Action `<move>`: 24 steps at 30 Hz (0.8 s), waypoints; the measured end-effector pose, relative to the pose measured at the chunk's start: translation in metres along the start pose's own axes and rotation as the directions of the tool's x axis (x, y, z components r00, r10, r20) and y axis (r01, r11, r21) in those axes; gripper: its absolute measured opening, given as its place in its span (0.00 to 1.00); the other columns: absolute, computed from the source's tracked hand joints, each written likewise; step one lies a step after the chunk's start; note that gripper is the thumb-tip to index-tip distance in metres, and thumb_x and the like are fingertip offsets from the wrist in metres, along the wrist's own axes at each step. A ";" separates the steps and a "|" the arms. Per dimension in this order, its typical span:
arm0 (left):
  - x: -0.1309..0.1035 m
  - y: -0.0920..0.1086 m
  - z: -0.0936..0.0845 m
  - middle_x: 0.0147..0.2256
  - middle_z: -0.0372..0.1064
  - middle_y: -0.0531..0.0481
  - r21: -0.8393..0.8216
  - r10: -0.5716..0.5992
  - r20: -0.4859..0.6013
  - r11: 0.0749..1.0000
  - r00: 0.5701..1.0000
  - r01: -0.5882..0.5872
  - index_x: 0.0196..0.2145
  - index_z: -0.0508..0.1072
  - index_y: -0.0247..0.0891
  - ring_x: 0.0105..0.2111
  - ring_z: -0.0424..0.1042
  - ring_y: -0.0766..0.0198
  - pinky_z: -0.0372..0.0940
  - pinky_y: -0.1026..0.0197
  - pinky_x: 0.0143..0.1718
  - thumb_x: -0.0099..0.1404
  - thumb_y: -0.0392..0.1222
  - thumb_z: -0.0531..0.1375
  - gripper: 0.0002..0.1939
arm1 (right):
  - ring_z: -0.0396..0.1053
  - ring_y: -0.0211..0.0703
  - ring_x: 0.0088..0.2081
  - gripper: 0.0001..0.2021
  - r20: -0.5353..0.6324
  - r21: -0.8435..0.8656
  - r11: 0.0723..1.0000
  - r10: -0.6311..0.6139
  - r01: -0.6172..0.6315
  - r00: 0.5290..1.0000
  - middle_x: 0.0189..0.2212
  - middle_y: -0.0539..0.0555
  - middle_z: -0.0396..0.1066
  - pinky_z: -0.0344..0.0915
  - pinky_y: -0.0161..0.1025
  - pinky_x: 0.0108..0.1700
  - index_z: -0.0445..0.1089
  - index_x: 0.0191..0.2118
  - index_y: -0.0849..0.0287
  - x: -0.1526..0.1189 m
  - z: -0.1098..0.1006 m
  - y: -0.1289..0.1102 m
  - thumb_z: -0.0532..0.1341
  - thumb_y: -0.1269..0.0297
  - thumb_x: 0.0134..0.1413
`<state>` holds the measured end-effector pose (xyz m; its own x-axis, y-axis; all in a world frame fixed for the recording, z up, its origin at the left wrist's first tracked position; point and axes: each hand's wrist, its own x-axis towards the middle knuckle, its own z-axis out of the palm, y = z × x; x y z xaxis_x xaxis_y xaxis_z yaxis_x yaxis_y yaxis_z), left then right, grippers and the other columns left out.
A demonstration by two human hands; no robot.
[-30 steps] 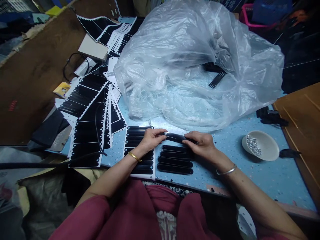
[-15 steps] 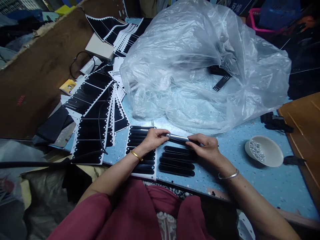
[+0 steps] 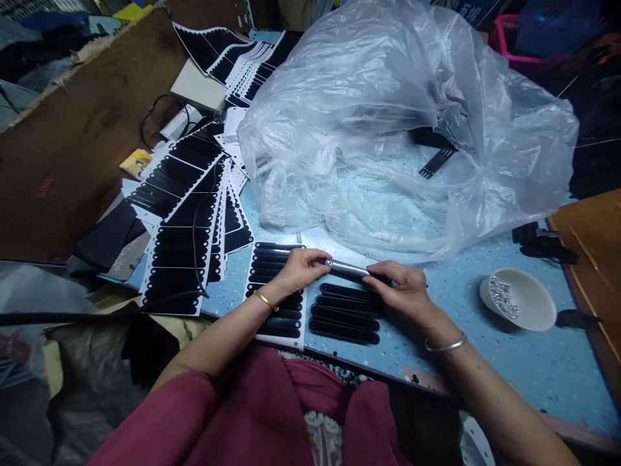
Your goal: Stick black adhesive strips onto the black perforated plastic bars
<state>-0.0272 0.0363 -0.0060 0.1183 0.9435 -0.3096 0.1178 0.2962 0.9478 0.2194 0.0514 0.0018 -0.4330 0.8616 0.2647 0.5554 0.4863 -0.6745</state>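
fanned sheets of black strips [image 3: 180, 255], left hand [image 3: 301, 268] pinching one end of a glossy strip [image 3: 347, 267], loose strips [image 3: 343, 327] nearby on the blue desk [image 3: 543, 372], right hand [image 3: 402, 286] pinching its other end, bowl [image 3: 539, 301] of silvery pieces [image 3: 503, 298]

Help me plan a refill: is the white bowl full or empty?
Neither: the white bowl is partly filled. Small silvery pieces gather along one side, and its opposite inner wall shows bare.
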 end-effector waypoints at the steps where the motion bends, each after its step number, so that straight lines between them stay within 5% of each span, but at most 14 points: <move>1: 0.000 0.000 0.000 0.21 0.70 0.53 0.000 0.000 0.003 1.000 1.000 0.000 0.39 0.79 0.29 0.21 0.67 0.71 0.61 0.69 0.25 0.52 0.35 0.65 0.15 | 0.74 0.44 0.29 0.06 0.002 -0.002 1.000 0.001 -0.001 1.000 0.28 0.54 0.77 0.70 0.38 0.30 0.76 0.32 0.57 0.000 0.000 0.000 0.63 0.61 0.54; 19: 0.001 -0.004 -0.001 0.19 0.68 0.55 -0.014 0.004 0.016 1.000 1.000 -0.003 0.39 0.78 0.30 0.20 0.66 0.72 0.60 0.70 0.22 0.52 0.34 0.66 0.14 | 0.74 0.44 0.29 0.06 0.043 -0.008 1.000 -0.008 0.009 0.999 0.28 0.54 0.76 0.70 0.39 0.30 0.75 0.32 0.56 0.003 0.004 0.001 0.62 0.61 0.55; 24: 0.000 0.002 0.001 0.30 0.75 0.47 -0.092 -0.030 0.007 0.995 1.000 0.031 0.38 0.78 0.30 0.27 0.75 0.67 0.68 0.70 0.25 0.59 0.39 0.64 0.11 | 0.73 0.44 0.28 0.06 0.036 -0.006 1.000 -0.003 0.003 0.999 0.27 0.54 0.76 0.69 0.39 0.30 0.75 0.32 0.56 0.002 0.004 0.001 0.62 0.62 0.55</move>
<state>-0.0264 0.0366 -0.0044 0.1220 0.9330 -0.3385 0.0301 0.3374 0.9409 0.2166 0.0528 -0.0010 -0.4599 0.8544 0.2418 0.5583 0.4900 -0.6695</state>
